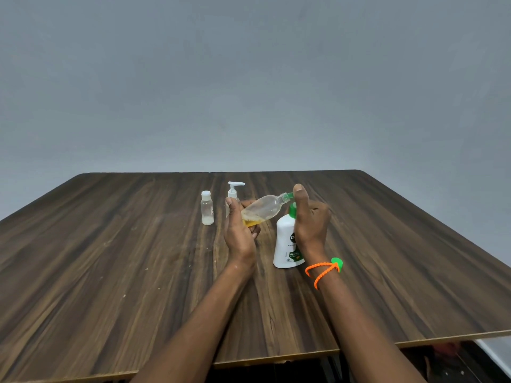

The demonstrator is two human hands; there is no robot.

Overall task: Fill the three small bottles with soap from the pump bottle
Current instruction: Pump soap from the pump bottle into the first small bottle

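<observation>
Clear bottle (pixel 262 210) gripped by left fingers (pixel 250 230).

Dark wood-grain table (pixel 110 258) w/ pale edge, plain grey wall (pixel 249 78) behind, even light.

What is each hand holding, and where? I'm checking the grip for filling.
Left hand grips the clear bottle at its base. Right hand presses the pump bottle head.

Three small bottles (pixel 207 208) (pixel 233 195) (pixel 262 209) — one pump bottle (pixel 286 244).
</observation>
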